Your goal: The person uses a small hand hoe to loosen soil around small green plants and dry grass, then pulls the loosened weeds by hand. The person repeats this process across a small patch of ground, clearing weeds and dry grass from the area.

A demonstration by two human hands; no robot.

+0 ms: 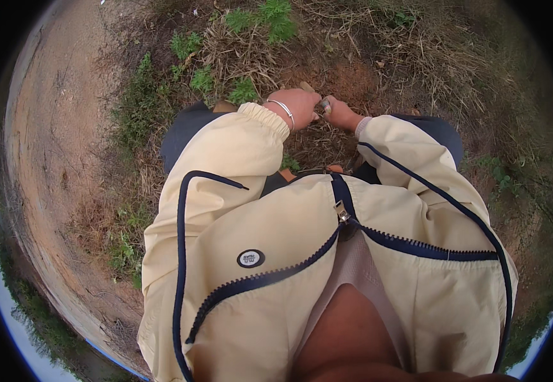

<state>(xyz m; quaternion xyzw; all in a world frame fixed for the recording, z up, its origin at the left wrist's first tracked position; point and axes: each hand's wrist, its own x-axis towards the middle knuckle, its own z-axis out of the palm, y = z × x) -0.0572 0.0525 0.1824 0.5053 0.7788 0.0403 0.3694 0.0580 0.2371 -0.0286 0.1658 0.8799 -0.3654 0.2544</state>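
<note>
My left hand (298,106), with a silver bangle (283,110) on its wrist, reaches over dry grass at the top centre. Its fingers are bent around a short tan piece (307,87), perhaps a wooden handle, whose lower part is hidden. Close beside it, my right hand (341,113) has curled fingers, and a small greyish thing (325,105) shows at the fingertips; whether it is held or worn cannot be told. Both hands are low over a patch of reddish soil (352,82) with dry stalks (324,141) beneath them.
Green weeds (202,79) and dry grass clumps (243,52) stand ahead and to the left. More dry straw (448,71) lies at the upper right. A bare dirt strip (56,143) runs along the left. My bent knees flank both arms.
</note>
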